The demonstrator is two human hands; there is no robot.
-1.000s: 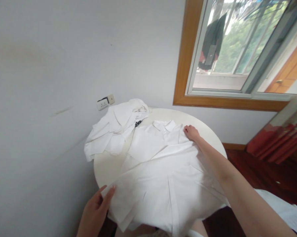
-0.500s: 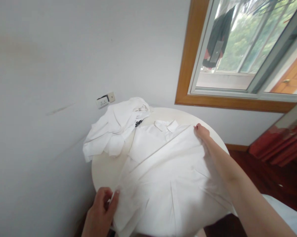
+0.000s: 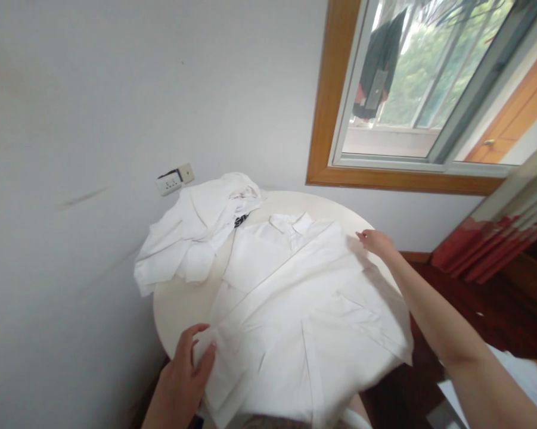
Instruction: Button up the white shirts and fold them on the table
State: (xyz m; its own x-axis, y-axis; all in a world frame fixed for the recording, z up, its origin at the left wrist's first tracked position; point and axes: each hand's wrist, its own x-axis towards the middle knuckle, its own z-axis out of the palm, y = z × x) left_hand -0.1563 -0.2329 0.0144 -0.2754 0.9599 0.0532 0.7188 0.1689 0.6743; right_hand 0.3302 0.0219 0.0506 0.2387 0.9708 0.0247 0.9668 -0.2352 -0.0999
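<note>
A pale, scuffed wall [image 3: 93,131] is backing the room, with dark reddish flooring [image 3: 465,304] showing at right. A white shirt [image 3: 290,292] is lying spread over the middle of a round table [image 3: 179,316], its collar [image 3: 290,224] pointing to the far side and its near part drooping over the near edge. The left hand [image 3: 181,369] is pinching the shirt's near left edge between thumb and fingers. The right hand [image 3: 378,243] is hovering empty beside the cloth, over the table's right side, its fingers loosely parted.

With so much fabric overhanging, its weight could be dragging the shirt nearer and off the smooth top; a pull from the left hand alone could be skewing the layers and setting creases.

The cloth is looking thin and soft, rippling in shallow diagonal folds, while the collar is standing crisper. At far left, a rumpled white garment pile [image 3: 196,229] is spilling past the rim, beside a black-and-white patterned scrap [image 3: 241,221].
</note>
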